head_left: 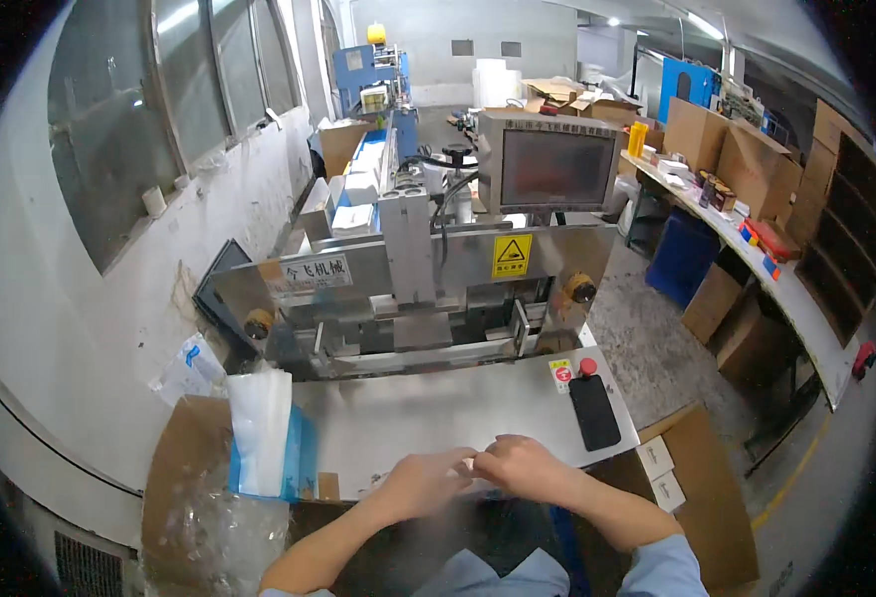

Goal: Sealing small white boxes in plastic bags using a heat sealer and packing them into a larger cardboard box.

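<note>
My left hand (426, 480) and my right hand (520, 468) meet over the near edge of the steel worktop (398, 413). The fingers of both are bent in and pressed together at the tips. Whatever lies between them, if anything, is hidden or too small to name. The left hand is slightly smeared by motion. Nearest on the left stands a stack of white translucent bags (259, 413) in a blue open box (305, 453). To the right of my hands a black phone (594, 413) lies on the worktop, just below a red stop button (587, 367).
A steel machine frame (358, 298) with a screen (554, 169) rises behind the worktop. A carton with clear plastic film (224, 532) stands at my left; another carton (712, 507) with small white boxes (661, 473) is at my right. Farther right runs a cluttered bench (806, 323).
</note>
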`<state>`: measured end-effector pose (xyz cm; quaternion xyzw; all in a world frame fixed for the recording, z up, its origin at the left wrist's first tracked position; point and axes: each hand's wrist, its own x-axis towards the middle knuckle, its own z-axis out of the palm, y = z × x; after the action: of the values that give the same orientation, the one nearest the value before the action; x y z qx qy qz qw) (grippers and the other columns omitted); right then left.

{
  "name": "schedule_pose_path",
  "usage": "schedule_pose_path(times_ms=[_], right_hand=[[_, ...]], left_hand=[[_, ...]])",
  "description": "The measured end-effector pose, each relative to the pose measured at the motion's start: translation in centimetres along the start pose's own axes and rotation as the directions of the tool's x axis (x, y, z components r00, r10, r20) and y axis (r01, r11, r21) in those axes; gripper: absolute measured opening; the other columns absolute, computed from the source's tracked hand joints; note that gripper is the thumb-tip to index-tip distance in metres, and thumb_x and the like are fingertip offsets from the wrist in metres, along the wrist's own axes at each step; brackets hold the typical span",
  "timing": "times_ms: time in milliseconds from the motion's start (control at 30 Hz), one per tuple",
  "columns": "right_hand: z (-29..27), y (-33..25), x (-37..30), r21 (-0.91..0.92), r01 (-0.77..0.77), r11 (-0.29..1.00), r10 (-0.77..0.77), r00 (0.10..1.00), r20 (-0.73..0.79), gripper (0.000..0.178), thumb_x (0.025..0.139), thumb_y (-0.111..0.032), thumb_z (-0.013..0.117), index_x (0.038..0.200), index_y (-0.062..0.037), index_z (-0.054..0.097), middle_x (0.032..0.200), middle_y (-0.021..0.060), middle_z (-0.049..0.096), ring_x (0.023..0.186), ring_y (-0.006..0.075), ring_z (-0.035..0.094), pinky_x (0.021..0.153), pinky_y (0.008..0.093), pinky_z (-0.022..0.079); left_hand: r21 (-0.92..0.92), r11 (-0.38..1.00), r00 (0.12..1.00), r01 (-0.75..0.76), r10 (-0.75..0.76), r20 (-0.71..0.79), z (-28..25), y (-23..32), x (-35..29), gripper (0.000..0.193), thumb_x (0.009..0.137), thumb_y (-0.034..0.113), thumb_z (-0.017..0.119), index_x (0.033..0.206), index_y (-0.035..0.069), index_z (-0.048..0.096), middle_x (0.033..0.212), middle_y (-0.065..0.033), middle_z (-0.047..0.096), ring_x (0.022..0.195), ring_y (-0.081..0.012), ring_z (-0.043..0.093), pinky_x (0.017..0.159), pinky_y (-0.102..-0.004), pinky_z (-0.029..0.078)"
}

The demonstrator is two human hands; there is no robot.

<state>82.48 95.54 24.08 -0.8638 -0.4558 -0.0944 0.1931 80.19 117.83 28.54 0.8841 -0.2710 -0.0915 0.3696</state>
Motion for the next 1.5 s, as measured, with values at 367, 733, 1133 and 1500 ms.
schedule_pose_path(times_ms=[367,733,1133,1500], right_hand=[[-0.4,-0.3,0.0,-0.004,-0.030,1.000,0.030,0.998,0.057,0.019,0.085,-0.020,0.065,0.089,-0.0029,0.059,0.072,0.0162,0.063,0.073,0.0360,0.064,0.067,0.0461,0.051],[-4.6,1.0,0.1,0.279,-0.176,0.944,0.094,0.954,0.285,0.028,0.086,-0.016,0.061,0.113,-0.0109,0.058,0.080,0.0189,0.066,0.075,0.0416,0.064,0.071,0.0492,0.052],[3.2,16.2,7.7,0.527,-0.363,0.768,0.173,0.910,0.376,0.023,0.090,-0.025,0.066,0.102,-0.0062,0.073,0.086,0.0085,0.072,0.078,0.0145,0.066,0.074,0.0316,0.053],[4.6,22.6,18.0,0.257,-0.357,0.898,0.337,0.934,0.120,0.022,0.087,-0.020,0.063,0.097,-0.0001,0.066,0.088,0.0167,0.068,0.080,0.0300,0.069,0.070,0.0399,0.055]], left_hand=[[-0.078,0.997,0.999,-0.004,0.007,0.032,-0.1,-0.5,0.9,0.031,0.079,0.018,0.067,0.108,0.009,0.064,0.097,-0.0116,0.070,0.076,-0.0325,0.066,0.072,-0.0401,0.053],[0.195,0.981,0.986,-0.024,-0.009,0.164,-3.4,-2.1,0.1,0.019,0.094,0.026,0.058,0.100,0.009,0.065,0.086,-0.0175,0.068,0.080,-0.0390,0.065,0.072,-0.0460,0.051],[-0.038,0.975,0.917,0.219,-0.193,0.348,-8.1,-16.7,8.9,0.029,0.094,0.035,0.058,0.104,0.009,0.066,0.087,-0.0048,0.068,0.080,-0.0177,0.060,0.068,-0.0349,0.049],[-0.205,0.952,0.974,0.226,-0.214,0.077,-12.7,-26.6,20.6,0.052,0.069,0.046,0.079,0.093,0.000,0.070,0.084,-0.0094,0.067,0.080,-0.0173,0.060,0.069,-0.0339,0.050]])
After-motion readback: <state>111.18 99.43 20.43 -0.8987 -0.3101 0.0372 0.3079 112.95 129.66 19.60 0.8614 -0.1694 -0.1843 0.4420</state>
